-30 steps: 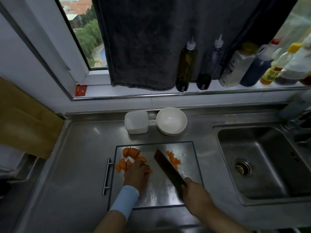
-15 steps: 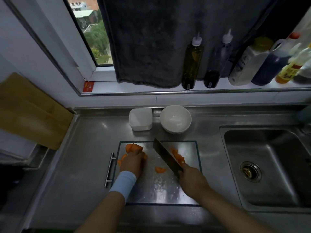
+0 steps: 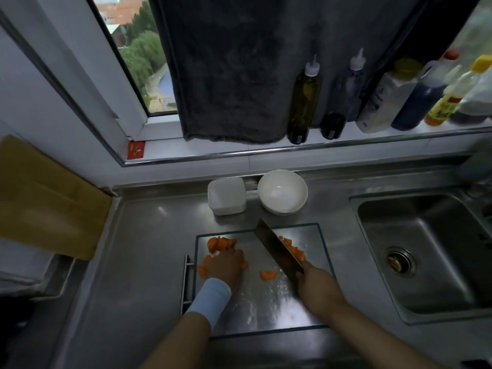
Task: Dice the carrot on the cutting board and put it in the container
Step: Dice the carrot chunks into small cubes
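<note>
A steel cutting board (image 3: 266,304) lies on the counter. Orange carrot chunks (image 3: 219,244) sit at its far left, and my left hand (image 3: 226,265) rests over more pieces there, fingers curled on them. One loose carrot piece (image 3: 268,275) lies mid-board. My right hand (image 3: 315,286) grips the handle of a cleaver (image 3: 277,249), its blade slanting toward the far edge. A pile of diced carrot (image 3: 292,250) lies just right of the blade. A white square container (image 3: 226,196) stands behind the board.
A white bowl (image 3: 282,191) sits beside the container. The sink (image 3: 426,249) opens on the right. Bottles (image 3: 304,102) line the window sill under a dark towel (image 3: 239,75). A wooden board (image 3: 45,198) leans at the left.
The cleaver swung to the right, pushing diced pieces aside, and one piece was left mid-board. My left hand slid back onto the uncut chunks at the left.
</note>
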A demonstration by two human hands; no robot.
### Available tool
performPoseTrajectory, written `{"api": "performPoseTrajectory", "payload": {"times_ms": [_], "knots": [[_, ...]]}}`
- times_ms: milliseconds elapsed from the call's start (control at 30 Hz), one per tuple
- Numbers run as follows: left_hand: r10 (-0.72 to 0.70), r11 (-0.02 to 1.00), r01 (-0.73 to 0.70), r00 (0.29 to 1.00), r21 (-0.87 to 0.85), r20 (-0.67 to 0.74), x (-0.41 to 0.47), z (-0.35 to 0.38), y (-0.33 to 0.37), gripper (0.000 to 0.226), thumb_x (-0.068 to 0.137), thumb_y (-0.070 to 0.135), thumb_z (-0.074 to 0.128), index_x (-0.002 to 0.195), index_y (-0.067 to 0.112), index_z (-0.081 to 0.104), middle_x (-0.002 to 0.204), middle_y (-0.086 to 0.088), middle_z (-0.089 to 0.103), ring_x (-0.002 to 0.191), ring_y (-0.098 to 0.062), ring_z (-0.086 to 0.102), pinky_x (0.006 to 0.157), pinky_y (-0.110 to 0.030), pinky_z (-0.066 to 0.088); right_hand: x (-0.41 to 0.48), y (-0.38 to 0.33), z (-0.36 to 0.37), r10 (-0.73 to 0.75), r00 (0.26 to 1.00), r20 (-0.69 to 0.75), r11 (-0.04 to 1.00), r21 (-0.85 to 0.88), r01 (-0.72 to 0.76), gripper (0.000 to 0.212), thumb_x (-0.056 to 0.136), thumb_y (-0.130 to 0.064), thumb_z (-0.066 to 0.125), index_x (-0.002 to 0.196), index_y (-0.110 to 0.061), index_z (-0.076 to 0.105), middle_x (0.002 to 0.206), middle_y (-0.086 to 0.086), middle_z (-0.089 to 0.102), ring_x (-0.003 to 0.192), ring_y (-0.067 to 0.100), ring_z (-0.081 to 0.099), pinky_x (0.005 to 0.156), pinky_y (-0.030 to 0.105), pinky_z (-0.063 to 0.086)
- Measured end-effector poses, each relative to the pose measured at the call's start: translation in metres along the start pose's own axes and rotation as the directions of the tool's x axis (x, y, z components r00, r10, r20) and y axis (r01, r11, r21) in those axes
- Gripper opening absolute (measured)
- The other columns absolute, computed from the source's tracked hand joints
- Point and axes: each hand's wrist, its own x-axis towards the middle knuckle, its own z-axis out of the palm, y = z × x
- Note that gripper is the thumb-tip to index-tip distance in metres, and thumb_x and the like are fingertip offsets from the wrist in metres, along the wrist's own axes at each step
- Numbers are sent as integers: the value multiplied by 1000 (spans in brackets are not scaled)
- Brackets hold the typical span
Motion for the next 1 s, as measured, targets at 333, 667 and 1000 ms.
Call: {"api": "performPoseTrajectory", "payload": {"times_ms": [333,667,1000], "knots": [[-329,511,316,931,-800,158,-21,25,49,10,91,36,59,85,29,60,87,4,68,71,-8,61,67,-27,55,-3,-1,5,26,999,-30,1000,14,-25,23,103,-31,41,113,-20,58,103,4,70,88,19,64,73,25,46],[-192,807,149,981,-571,-16,-35,41,51,36,87,38,63,118,28,50,118,10,43,94,-6,46,79,-14,34,-3,8,0,-66,998,3,992,-107,66,23,102,-30,40,114,-19,56,103,7,69,90,23,65,67,26,42],[-2,913,-87,976,-399,-218,-30,64,61,22,91,40,56,107,30,66,115,19,52,106,-2,46,90,-12,33,-3,17,-6,-108,993,38,989,-95,112,24,102,-30,40,115,-19,56,100,5,69,86,21,65,72,30,51]]}}
